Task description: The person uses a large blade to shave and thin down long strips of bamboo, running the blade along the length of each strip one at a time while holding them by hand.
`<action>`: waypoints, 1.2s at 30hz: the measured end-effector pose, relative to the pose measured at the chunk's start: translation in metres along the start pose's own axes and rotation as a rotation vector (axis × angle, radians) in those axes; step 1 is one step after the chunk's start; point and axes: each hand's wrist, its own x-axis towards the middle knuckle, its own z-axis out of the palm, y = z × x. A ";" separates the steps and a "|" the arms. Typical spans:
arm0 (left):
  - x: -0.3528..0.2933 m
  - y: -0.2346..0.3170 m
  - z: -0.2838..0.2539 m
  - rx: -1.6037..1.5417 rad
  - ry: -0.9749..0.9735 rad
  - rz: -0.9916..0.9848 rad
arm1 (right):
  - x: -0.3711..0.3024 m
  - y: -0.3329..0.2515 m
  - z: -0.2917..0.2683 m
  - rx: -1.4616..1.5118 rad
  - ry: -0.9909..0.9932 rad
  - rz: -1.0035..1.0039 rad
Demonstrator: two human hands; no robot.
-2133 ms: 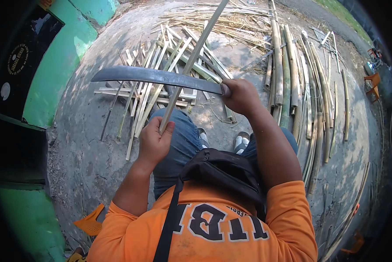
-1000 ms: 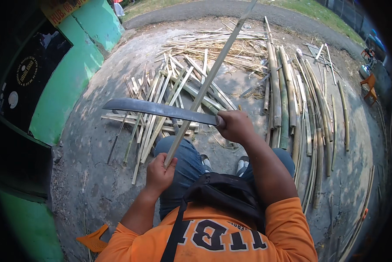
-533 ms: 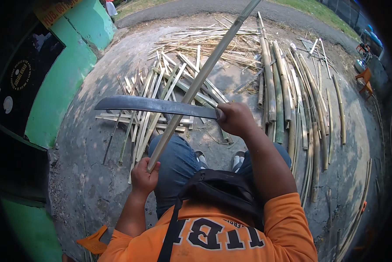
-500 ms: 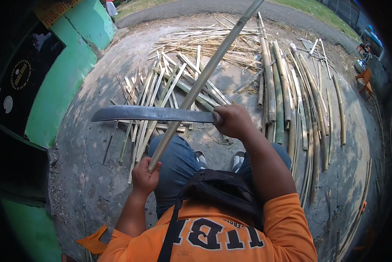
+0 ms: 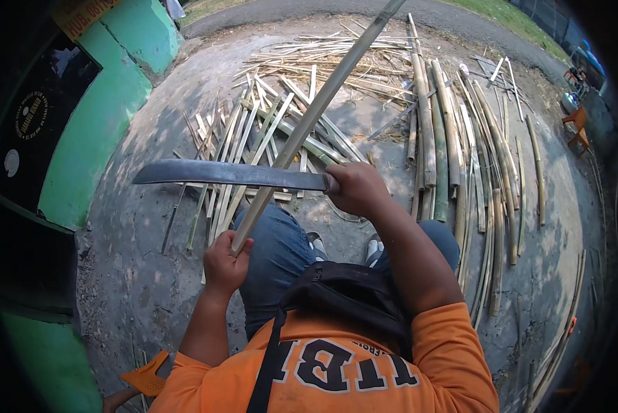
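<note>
My left hand is closed round the near end of a long split bamboo strip, which slants up and away to the right past the top of the view. In my right hand is the handle of a machete. Its broad grey blade points left and crosses over the strip a little beyond my left hand. Whether the edge touches the strip or bites into it, I cannot tell. Below the blade are my knees in blue jeans.
Split bamboo pieces lie in a loose heap ahead. Thicker bamboo poles are spread on the right, with thin strips farther off. A green wall stands at left. Orange plastic chairs show at far right and, partly, lower left.
The machete and my right hand have shifted slightly left and upward. My left hand has moved a little left and up with the bamboo strip.
</note>
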 end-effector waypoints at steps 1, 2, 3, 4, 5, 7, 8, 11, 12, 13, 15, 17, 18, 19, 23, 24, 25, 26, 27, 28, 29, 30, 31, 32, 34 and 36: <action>0.002 0.002 0.001 -0.020 -0.013 -0.007 | 0.001 -0.007 0.000 0.040 -0.010 -0.078; 0.003 0.003 0.001 -0.019 -0.014 -0.010 | 0.002 -0.006 -0.004 0.002 -0.024 -0.064; 0.005 0.005 0.000 0.027 0.008 0.043 | 0.002 -0.003 -0.009 -0.039 -0.038 -0.044; 0.006 0.006 -0.001 0.075 0.032 0.095 | 0.000 0.006 -0.012 -0.065 -0.057 0.032; 0.008 0.005 -0.002 0.075 0.028 0.095 | -0.001 0.018 -0.014 -0.090 -0.078 0.107; 0.013 0.005 0.000 0.146 0.040 0.137 | -0.003 0.027 -0.015 -0.126 -0.091 0.109; 0.012 0.005 0.001 0.144 0.039 0.135 | -0.005 0.029 -0.014 -0.158 -0.096 0.084; 0.014 0.005 0.003 0.152 0.055 0.095 | -0.004 0.015 -0.009 -0.142 -0.089 0.061; 0.015 0.007 0.005 0.133 0.064 0.087 | -0.004 0.007 -0.006 -0.093 -0.079 0.059; 0.014 0.010 0.006 0.116 0.073 0.078 | -0.003 0.003 -0.006 -0.088 -0.083 0.057; 0.014 0.015 0.007 0.078 0.061 0.066 | -0.002 -0.004 -0.007 -0.049 -0.054 0.090; 0.013 0.020 0.006 0.038 0.051 0.059 | -0.001 0.004 -0.009 -0.093 -0.036 0.115; 0.012 0.022 0.006 0.046 0.049 0.065 | -0.001 0.008 -0.012 -0.092 -0.037 0.104; 0.013 0.024 0.005 0.054 0.048 0.072 | -0.001 0.011 -0.015 -0.091 -0.039 0.093; 0.009 0.025 -0.003 0.054 0.028 0.080 | -0.003 0.011 -0.022 -0.147 -0.059 0.113; 0.009 0.025 -0.004 0.033 0.029 0.060 | -0.003 0.012 -0.023 -0.149 -0.060 0.113; 0.009 0.025 -0.005 0.012 0.029 0.041 | -0.003 0.014 -0.024 -0.135 -0.059 0.116; 0.007 0.026 -0.006 0.011 0.029 0.041 | -0.002 0.015 -0.024 -0.121 -0.058 0.119; 0.006 0.027 -0.007 0.017 0.029 0.024 | -0.002 0.014 -0.024 -0.122 -0.058 0.120; 0.005 0.028 -0.007 0.024 0.029 0.007 | -0.002 0.010 -0.022 -0.104 -0.040 0.105; 0.005 0.028 -0.007 0.023 0.028 0.007 | -0.002 0.007 -0.020 -0.086 -0.021 0.089; 0.006 0.027 -0.008 0.013 0.028 -0.012 | -0.002 0.002 -0.017 -0.083 -0.021 0.088; 0.006 0.026 -0.010 0.003 0.029 -0.032 | -0.002 -0.003 -0.016 -0.060 -0.023 0.072; 0.009 0.029 -0.010 0.006 0.030 -0.033 | -0.002 -0.008 -0.013 -0.037 -0.026 0.056; 0.014 0.038 -0.010 0.014 -0.007 -0.038 | -0.002 -0.014 -0.006 -0.041 -0.053 0.020; 0.011 0.034 -0.008 0.018 -0.007 -0.026 | -0.004 -0.011 -0.005 -0.062 -0.085 0.010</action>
